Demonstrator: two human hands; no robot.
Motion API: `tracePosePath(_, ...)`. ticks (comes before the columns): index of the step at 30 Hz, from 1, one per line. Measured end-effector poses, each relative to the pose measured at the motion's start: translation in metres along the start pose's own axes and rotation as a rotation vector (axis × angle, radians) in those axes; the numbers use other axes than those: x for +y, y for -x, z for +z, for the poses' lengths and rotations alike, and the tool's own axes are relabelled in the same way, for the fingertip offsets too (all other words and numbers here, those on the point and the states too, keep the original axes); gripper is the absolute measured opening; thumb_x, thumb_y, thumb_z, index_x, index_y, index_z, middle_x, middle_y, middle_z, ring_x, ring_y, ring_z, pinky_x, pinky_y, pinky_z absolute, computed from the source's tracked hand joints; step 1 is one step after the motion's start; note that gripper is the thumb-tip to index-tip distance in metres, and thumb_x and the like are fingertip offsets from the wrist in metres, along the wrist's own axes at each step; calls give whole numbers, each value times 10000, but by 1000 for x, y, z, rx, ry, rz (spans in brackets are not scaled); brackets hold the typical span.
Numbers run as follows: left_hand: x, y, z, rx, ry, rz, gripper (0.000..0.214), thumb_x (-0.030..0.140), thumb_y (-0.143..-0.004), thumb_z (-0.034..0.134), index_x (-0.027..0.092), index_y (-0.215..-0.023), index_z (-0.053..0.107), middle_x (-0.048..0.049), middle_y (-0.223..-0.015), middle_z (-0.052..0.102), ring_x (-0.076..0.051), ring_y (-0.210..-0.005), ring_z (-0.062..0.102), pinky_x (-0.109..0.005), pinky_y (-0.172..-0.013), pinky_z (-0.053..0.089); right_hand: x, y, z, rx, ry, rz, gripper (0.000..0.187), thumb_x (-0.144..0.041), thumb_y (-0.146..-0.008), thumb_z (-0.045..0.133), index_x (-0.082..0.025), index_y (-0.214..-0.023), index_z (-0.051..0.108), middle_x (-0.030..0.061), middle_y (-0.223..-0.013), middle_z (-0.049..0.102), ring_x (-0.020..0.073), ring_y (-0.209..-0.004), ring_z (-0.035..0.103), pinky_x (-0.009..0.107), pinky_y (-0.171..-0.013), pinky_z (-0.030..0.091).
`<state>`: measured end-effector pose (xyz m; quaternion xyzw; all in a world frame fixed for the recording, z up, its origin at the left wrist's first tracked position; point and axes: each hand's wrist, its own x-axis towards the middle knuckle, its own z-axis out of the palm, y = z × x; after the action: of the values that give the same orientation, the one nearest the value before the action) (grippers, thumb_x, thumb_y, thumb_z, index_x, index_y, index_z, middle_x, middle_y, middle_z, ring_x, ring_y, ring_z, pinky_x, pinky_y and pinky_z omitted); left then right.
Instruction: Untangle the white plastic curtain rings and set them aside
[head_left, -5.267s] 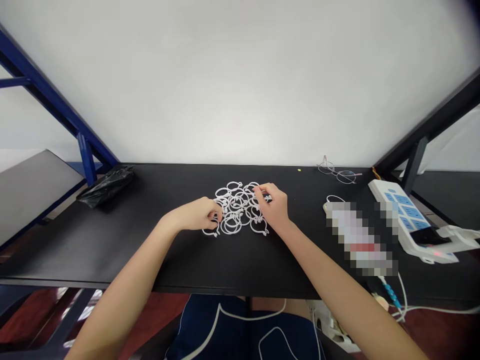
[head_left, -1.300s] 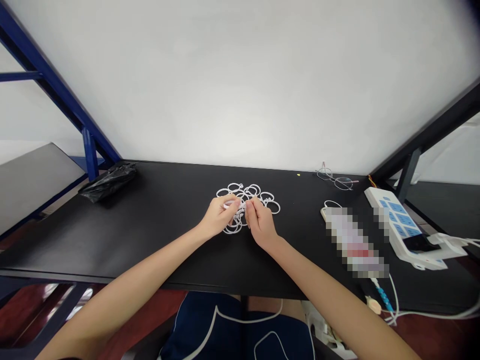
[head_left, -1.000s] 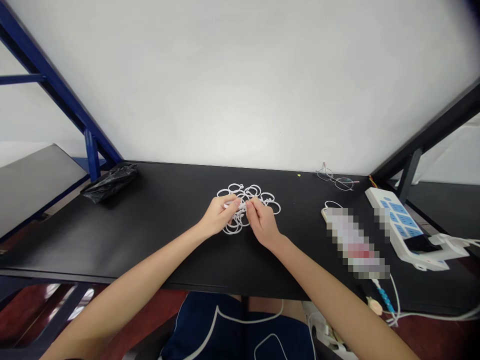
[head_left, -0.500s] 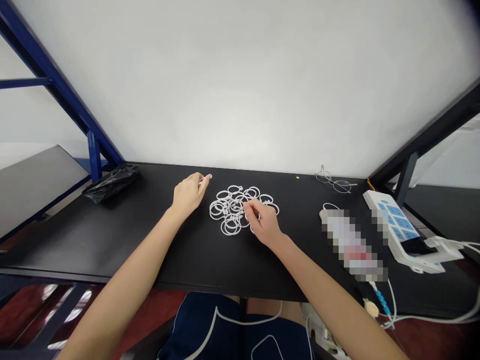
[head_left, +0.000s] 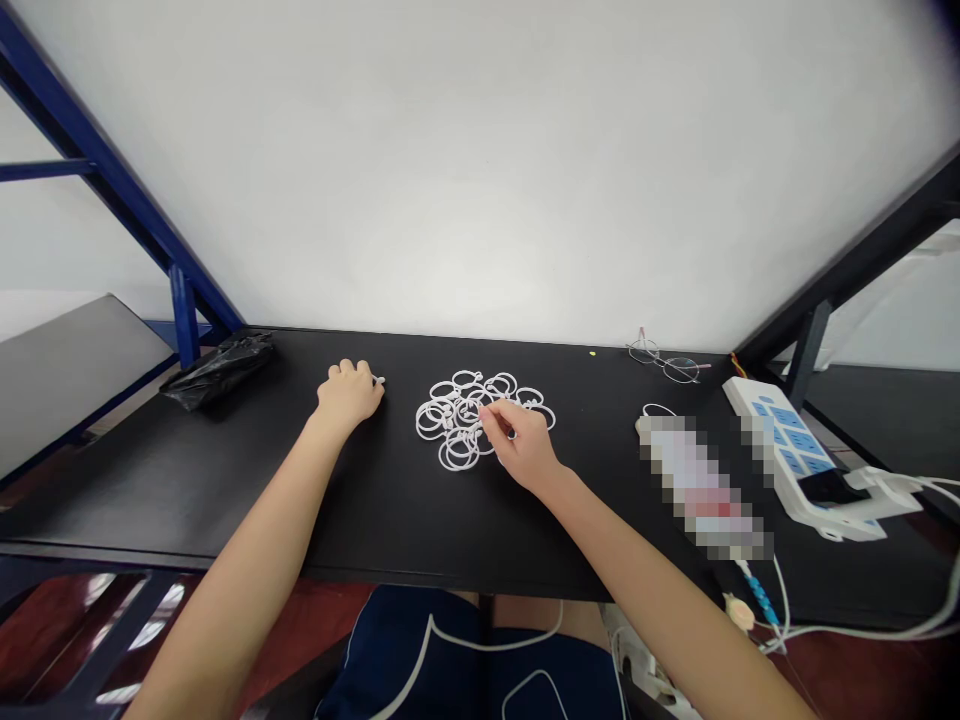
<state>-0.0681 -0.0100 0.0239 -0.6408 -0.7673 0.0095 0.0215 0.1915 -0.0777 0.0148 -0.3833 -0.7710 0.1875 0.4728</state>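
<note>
The right hand (head_left: pixel 519 438) pinches its fingertips together over heaped white rings (head_left: pixel 461 435) on the black table (head_left: pixel 390 530); whether they grip one is unclear. Slightly farther, the left hand (head_left: pixel 349 393) grasps a single ring (head_left: pixel 379 380), mostly hidden. Overlapping loops could snag, dragging neighbours if tugged.

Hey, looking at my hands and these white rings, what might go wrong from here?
The white rings overlap, so lifting one might drag others along. Only a bit of a white piece shows beside the left hand, so a poor grip could go unnoticed. The right forearm lies near the blue-wrapped cable and might snag it.
</note>
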Motion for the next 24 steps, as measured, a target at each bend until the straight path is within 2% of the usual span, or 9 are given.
tracePosePath(3, 0, 1, 2, -7, -3, 11, 381, 331, -912, 410, 86, -1160, 563, -241, -1227, 533, -388, -1157, 482, -447, -837, 483, 0, -1, 0, 5, 6, -8, 281, -275, -954, 464, -210, -681, 446, -45, -570, 408, 107, -520, 381, 245, -545, 335)
tracePosePath(6, 1, 0, 1, 102, 25, 65, 363, 307, -895, 435, 92, -1150, 580, -226, -1212, 541, -396, -1148, 476, -473, -841, 482, 0, 0, 0, 19, 15, -30, 276, -261, -947, 471, -206, -677, 457, -46, -565, 410, 104, -515, 379, 241, -539, 333)
tracePosePath(9, 9, 0, 1, 292, 200, 253, 326, 245, -888, 432, 125, -1149, 584, -170, -1196, 566, -341, -1119, 502, -461, -905, 468, 0, 0, 1, 30, 21, -46, 273, -253, -943, 478, -203, -675, 465, -46, -562, 411, 101, -512, 380, 237, -535, 335)
tracePosePath(11, 18, 2, 2, 340, 382, 447, 306, 221, -907, 399, 144, -1142, 579, -128, -1163, 595, -283, -1095, 524, -434, -972, 443, 0, 0, 1, 28, 27, -47, 273, -254, -944, 480, -201, -676, 469, -47, -561, 413, 99, -511, 383, 236, -535, 337)
tracePosePath(13, 28, 7, 4, 299, 523, 623, 296, 247, -938, 375, 164, -1144, 571, -100, -1138, 612, -251, -1085, 537, -422, -996, 434, 1, 0, 1, 25, 29, -46, 272, -255, -946, 479, -200, -680, 476, -47, -563, 416, 98, -510, 387, 235, -533, 338)
tracePosePath(16, 39, 14, 10, 193, 597, 766, 300, 317, -967, 381, 183, -1154, 572, -92, -1129, 617, -242, -1071, 555, -421, -974, 451, 1, -1, 1, 24, 30, -47, 265, -252, -945, 481, -198, -686, 485, -46, -567, 426, 96, -508, 394, 233, -530, 341)
tracePosePath(19, 44, 18, 15, 142, 612, 814, 295, 341, -971, 392, 185, -1126, 590, -91, -1107, 629, -238, -1050, 574, -415, -946, 468, 1, -1, 1, 24, 42, -51, 265, -250, -944, 483, -198, -685, 489, -46, -567, 433, 96, -509, 400, 233, -533, 345)
tracePosePath(24, 44, 17, 16, 125, 644, 834, 269, 326, -967, 407, 174, -1054, 611, -88, -1007, 658, -229, -976, 601, -398, -883, 488, 1, -1, 1, 28, 53, -60, 252, -245, -941, 489, -195, -694, 504, -47, -564, 441, 97, -513, 410, 232, -539, 351)
